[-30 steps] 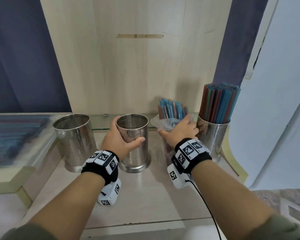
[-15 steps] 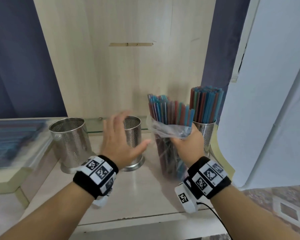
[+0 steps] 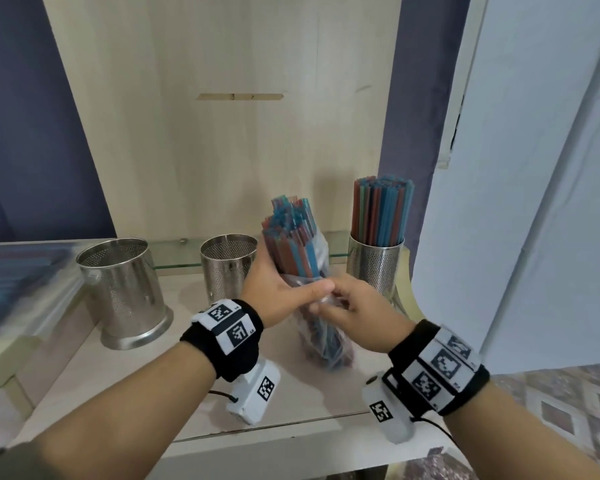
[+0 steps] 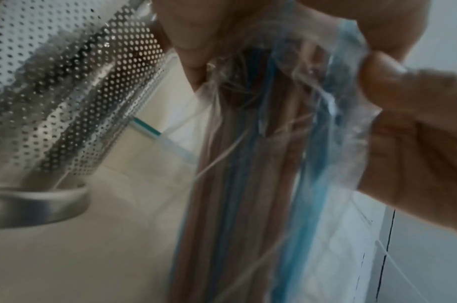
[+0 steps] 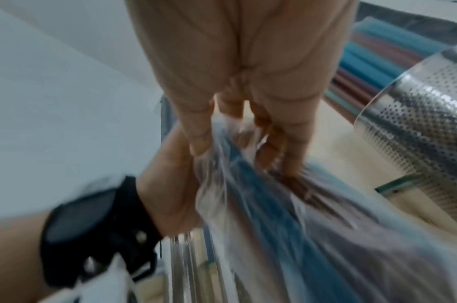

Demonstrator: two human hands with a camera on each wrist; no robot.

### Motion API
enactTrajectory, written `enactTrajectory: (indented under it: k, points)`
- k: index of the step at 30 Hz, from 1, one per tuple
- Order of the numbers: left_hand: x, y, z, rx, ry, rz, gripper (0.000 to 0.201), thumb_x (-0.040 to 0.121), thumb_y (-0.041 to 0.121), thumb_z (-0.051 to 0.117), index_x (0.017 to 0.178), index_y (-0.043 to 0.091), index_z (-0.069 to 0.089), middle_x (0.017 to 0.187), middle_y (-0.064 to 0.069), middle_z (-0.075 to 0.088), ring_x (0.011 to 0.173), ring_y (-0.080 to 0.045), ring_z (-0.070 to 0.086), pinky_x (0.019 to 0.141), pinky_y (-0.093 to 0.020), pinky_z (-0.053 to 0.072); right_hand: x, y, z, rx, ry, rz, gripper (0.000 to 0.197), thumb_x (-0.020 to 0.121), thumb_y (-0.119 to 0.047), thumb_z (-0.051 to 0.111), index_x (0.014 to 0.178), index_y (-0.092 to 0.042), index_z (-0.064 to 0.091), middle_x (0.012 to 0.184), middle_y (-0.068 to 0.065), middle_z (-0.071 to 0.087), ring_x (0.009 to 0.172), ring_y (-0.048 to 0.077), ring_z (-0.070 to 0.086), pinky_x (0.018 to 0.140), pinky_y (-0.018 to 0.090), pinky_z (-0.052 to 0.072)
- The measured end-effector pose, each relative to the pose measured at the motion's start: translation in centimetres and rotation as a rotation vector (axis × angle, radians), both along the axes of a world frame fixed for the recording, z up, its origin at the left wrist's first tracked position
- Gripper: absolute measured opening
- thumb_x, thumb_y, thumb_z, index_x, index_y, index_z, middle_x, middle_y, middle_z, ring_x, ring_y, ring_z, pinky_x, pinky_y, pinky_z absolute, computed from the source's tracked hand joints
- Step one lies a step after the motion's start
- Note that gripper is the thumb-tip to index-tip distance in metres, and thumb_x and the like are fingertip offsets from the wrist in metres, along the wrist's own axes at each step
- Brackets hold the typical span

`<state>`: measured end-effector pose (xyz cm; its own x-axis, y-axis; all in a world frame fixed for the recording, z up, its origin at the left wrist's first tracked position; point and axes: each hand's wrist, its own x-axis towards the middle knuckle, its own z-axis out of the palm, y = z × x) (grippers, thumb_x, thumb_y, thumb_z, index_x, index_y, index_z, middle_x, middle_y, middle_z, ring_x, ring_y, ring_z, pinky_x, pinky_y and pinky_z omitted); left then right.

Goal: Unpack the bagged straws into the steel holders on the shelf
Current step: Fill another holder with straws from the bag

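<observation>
- Above the shelf, between the middle holder and the right holder, a clear bag of red and blue straws stands roughly upright, its straw tops sticking out of the open mouth.
- Left hand is curled round the bundle at the bag's mouth, thumb across the front; the left wrist view shows fingers on the crumpled plastic.
- Right hand pinches the plastic just beside the left thumb, fingers bent onto the film.
- Right holder is already full of straws; the middle holder and the left holder look empty.
- Step in hand, as I judge it: freeing the bundle from the bag.
- Next move likely calls for the left hand to keep the straws bunched while the right strips the film down, then lowering the bundle into the middle holder, which is nearest.
- Loose straws could fan out or spill if the grip slackens.
</observation>
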<state>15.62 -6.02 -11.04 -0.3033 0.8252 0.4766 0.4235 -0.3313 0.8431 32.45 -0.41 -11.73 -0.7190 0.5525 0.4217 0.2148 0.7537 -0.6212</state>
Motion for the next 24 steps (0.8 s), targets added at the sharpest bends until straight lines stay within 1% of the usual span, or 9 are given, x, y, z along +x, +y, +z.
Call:
enactTrajectory:
  k: [2,4,7,11,14,17,19,21,24]
  points:
    - [0.1,-0.1,0.4,0.009,0.051,0.009,0.102,0.044,0.053,0.089,0.129,0.020,0.042,0.115,0.009,0.065,0.104,-0.001,0.064,0.093,-0.032,0.055,1.1,0.7,0.2,0.092,-0.116,-0.031,0.036,0.089,-0.049,0.059,0.108,-0.021,0.072,0.109,0.006,0.053,0.105,0.021,0.049,0.095,0.038,0.045]
    - [0.4,0.0,0.9,0.029,0.079,0.008,0.105,0.044,0.049,0.091,0.131,0.016,0.042,0.116,0.008,0.065,0.105,-0.002,0.064,0.093,-0.030,0.055,1.7,1.0,0.5,0.144,-0.117,-0.088,0.023,0.092,-0.036,0.066,0.105,-0.019,0.074,0.125,0.005,0.048,0.123,0.021,0.043,0.106,0.041,0.039]
    - [0.4,0.3,1.7,0.063,0.078,-0.004,0.110,0.050,0.036,0.095,0.140,0.016,0.035,0.122,0.007,0.063,0.110,-0.002,0.063,0.095,-0.025,0.053,1.9,1.3,1.1,-0.026,0.142,-0.034,0.016,0.084,-0.017,0.076,0.097,-0.016,0.067,0.143,0.003,0.047,0.128,0.012,0.052,0.107,0.034,0.044]
    - [-0.5,0.6,2.2,0.033,0.115,-0.025,0.105,0.051,0.034,0.095,0.139,0.018,0.040,0.120,0.007,0.066,0.109,-0.002,0.064,0.095,-0.028,0.053,1.4,2.7,1.7,-0.389,0.316,0.014,0.079,0.069,-0.002,0.085,0.126,-0.030,0.038,0.098,0.010,0.064,0.077,0.011,0.068,0.073,0.025,0.056]
    - [-0.6,0.7,2.2,-0.033,0.130,-0.024,0.108,0.045,0.041,0.097,0.136,0.022,0.041,0.119,0.012,0.064,0.107,0.003,0.062,0.091,-0.016,0.052,1.1,4.1,2.2,-0.245,0.152,0.012,0.053,0.068,-0.036,0.087,0.108,-0.008,0.067,0.086,0.023,0.066,0.074,0.034,0.062,0.070,0.043,0.052]
    - [-0.5,0.9,1.4,-0.077,0.131,0.028,0.106,0.044,0.047,0.095,0.133,0.026,0.041,0.116,0.016,0.062,0.103,0.007,0.060,0.081,-0.005,0.047,1.2,5.0,2.6,0.003,-0.016,-0.058,0.028,0.078,-0.031,0.079,0.075,-0.005,0.067,0.073,0.000,0.060,0.063,0.005,0.051,0.065,0.028,0.043]
    - [-0.5,1.3,0.5,-0.086,0.134,0.067,0.104,0.047,0.047,0.095,0.133,0.026,0.042,0.116,0.015,0.062,0.104,0.003,0.061,0.087,-0.012,0.049,1.0,4.9,2.9,0.259,-0.157,-0.066,0.011,0.088,-0.017,0.072,0.082,-0.009,0.067,0.119,-0.001,0.058,0.102,0.001,0.052,0.092,0.026,0.043]
    - [-0.5,1.6,-0.2,-0.087,0.138,0.087,0.101,0.050,0.046,0.094,0.133,0.026,0.041,0.116,0.014,0.062,0.106,-0.001,0.061,0.089,-0.017,0.049,0.9,4.8,2.6,0.305,-0.207,-0.104,0.009,0.091,-0.013,0.066,0.090,-0.013,0.058,0.147,-0.010,0.031,0.128,-0.002,0.034,0.105,0.016,0.030]
    - [-0.7,2.2,-0.5,-0.077,0.125,0.107,0.098,0.051,0.044,0.094,0.132,0.026,0.041,0.113,0.015,0.062,0.104,0.002,0.061,0.082,-0.010,0.047,0.5,4.6,1.3,0.049,0.058,-0.089,0.044,0.089,-0.007,0.066,0.122,-0.016,0.038,0.117,-0.008,0.056,0.090,-0.007,0.057,0.080,0.019,0.046]
